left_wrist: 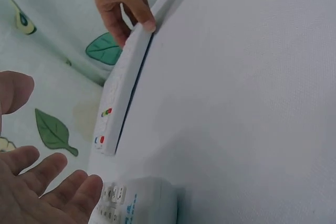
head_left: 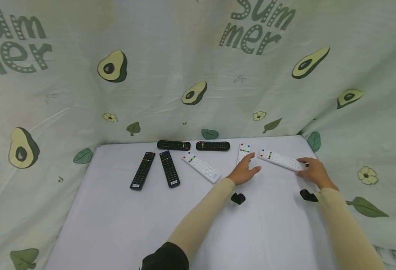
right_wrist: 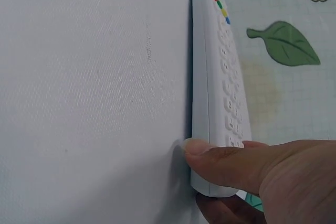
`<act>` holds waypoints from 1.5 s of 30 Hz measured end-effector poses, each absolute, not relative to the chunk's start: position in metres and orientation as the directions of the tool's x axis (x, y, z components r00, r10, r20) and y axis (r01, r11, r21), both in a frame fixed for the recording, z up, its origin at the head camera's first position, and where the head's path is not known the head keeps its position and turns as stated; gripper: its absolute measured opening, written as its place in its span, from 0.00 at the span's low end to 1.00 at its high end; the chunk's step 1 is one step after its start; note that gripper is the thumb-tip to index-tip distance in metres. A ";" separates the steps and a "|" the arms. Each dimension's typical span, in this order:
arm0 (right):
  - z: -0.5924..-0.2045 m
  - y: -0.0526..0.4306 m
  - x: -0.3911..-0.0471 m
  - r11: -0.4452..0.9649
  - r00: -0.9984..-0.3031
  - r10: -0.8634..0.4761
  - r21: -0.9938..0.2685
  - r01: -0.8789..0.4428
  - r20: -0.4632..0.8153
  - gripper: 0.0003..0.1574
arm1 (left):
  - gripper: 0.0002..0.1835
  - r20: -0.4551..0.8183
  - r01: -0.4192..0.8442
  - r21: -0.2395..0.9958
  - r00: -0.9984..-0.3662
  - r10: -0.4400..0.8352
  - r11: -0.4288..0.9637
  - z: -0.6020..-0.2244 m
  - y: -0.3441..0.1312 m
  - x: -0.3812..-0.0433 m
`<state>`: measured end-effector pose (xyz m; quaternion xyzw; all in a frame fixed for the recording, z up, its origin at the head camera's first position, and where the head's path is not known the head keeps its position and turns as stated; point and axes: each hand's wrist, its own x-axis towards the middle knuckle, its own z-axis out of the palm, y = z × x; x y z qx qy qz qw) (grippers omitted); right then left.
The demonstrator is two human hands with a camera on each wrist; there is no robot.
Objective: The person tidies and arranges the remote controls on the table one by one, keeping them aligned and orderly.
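At the table's right side my right hand [head_left: 314,174] pinches the near end of a white remote control [head_left: 279,160], thumb along one long edge. In the right wrist view the thumb [right_wrist: 226,163] presses that remote's side while other fingers go behind and under it. The remote lies slanted, its coloured buttons at the far left end. My left hand [head_left: 243,172] hovers with fingers spread by a second white remote control [head_left: 243,150], covering its lower part; whether they touch cannot be told. A third white remote control [head_left: 201,167] lies diagonally left of that hand.
Two black remote controls [head_left: 173,145] lie lengthwise along the back edge. Another pair of black remote controls [head_left: 142,171] stands slanted at the left. A white cloth covers the table [head_left: 117,225]. Behind it hangs a printed curtain [head_left: 150,93] with avocados and leaves.
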<state>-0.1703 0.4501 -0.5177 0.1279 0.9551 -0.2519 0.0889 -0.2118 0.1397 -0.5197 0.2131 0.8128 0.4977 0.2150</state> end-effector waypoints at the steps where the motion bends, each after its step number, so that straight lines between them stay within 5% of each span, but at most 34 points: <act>1: -0.518 0.450 -0.170 0.840 -0.952 0.197 -0.462 0.286 -0.233 0.39 | 0.36 -0.144 0.122 0.903 -0.817 0.559 0.411 -0.520 0.140 -0.212; 45: -0.521 0.443 -0.117 0.828 -0.960 0.177 -0.495 0.264 -0.217 0.38 | 0.40 -0.335 -0.156 0.922 -0.779 0.530 0.354 -0.526 0.168 -0.189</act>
